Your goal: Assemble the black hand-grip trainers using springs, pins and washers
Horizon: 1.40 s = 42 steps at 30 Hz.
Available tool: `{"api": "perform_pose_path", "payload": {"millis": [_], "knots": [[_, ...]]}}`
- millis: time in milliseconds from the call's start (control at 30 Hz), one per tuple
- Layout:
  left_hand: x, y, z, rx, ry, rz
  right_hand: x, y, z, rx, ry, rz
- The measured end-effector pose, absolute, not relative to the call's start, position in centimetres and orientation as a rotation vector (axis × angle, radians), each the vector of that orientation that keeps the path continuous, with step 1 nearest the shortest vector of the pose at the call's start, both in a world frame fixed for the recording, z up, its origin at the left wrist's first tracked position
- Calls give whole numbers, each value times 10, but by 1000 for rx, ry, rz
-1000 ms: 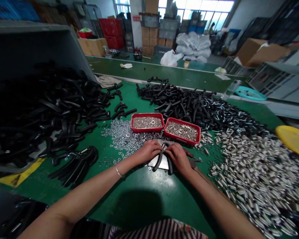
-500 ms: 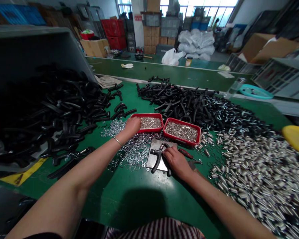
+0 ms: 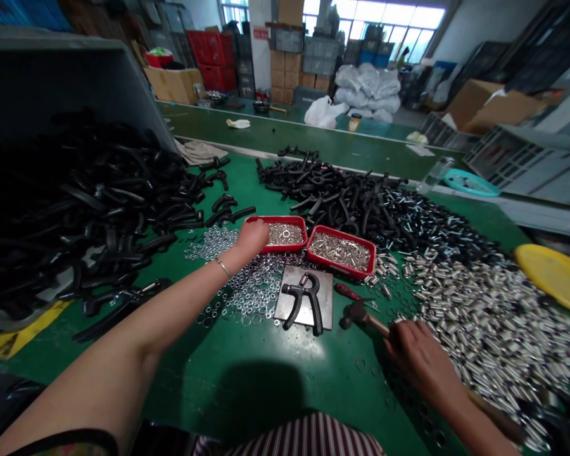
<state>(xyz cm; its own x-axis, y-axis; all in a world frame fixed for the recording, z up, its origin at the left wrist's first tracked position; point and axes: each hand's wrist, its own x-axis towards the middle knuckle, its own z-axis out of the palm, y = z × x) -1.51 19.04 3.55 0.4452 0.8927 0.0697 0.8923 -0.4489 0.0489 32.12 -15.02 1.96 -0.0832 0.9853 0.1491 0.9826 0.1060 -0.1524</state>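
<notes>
My left hand (image 3: 253, 237) is closed at the left end of a red tray (image 3: 305, 239) of tiny metal parts; what its fingers hold, if anything, is hidden. On a metal plate (image 3: 327, 316) lies a black A-shaped hand grip (image 3: 314, 304), with neither hand on it. To the right, my right hand (image 3: 411, 348) is wrapped round the wooden handle of a hammer (image 3: 375, 323), whose head points left, near the plate. A red-handled tool (image 3: 346, 292) lies just above the hammer head. Beside the first tray is a second red tray (image 3: 342, 272) of small metal pins.
Loose rings and nuts (image 3: 254, 291) spread left of the plate. Silver cylinders (image 3: 498, 323) cover the right side, near a yellow lid (image 3: 553, 275). Black handles (image 3: 332, 190) are piled behind the trays, and more fill a large grey bin (image 3: 137, 82) at left.
My right hand has left the black hand grip, moved right and toward me, and taken hold of the hammer. My left hand stays at the tray.
</notes>
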Motion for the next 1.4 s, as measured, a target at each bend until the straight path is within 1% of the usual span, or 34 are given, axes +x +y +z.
{"api": "perform_pose_path", "payload": {"millis": [67, 133, 200, 233, 300, 367, 500, 600, 767, 833, 900, 967, 1033, 1200, 1400], "knots": [[-19, 186, 36, 2690, 1633, 187, 314, -142, 31, -1995, -2013, 211], [-22, 183, 38, 2692, 1626, 274, 302, -133, 43, -1999, -1905, 526], [-22, 180, 41, 2597, 1596, 469, 284, -123, 54, -1971, -1845, 794], [-20, 178, 43, 2494, 1555, 592, 274, -118, 59, -1948, -1821, 855], [-15, 170, 46, 2216, 1407, 805, 255, -107, 69, -1899, -1779, 866], [-10, 155, 46, 1974, 1220, 887, 238, -95, 76, -1841, -1763, 821], [-10, 121, 36, 1789, 994, 866, 219, -67, 72, -1883, -1918, 712], [-20, 106, 26, 1865, 976, 856, 216, -55, 61, -1935, -2045, 785], [-28, 95, 18, 1737, 1021, 778, 224, -63, 51, -1910, -1857, 718], [-21, 93, 17, 1676, 1014, 702, 230, -66, 47, -1969, -1878, 781], [-10, 91, 15, 1719, 985, 628, 237, -67, 43, -1963, -1856, 958], [2, 92, 12, 1889, 947, 604, 242, -69, 40, -1895, -1694, 1144], [14, 94, 10, 2094, 914, 604, 244, -72, 36, -1853, -1445, 1254], [35, 101, 6, 2319, 889, 524, 242, -91, 18, -1720, -927, 1309], [44, 102, 7, 2364, 931, 440, 242, -105, 0, -1641, -773, 1383]]}}
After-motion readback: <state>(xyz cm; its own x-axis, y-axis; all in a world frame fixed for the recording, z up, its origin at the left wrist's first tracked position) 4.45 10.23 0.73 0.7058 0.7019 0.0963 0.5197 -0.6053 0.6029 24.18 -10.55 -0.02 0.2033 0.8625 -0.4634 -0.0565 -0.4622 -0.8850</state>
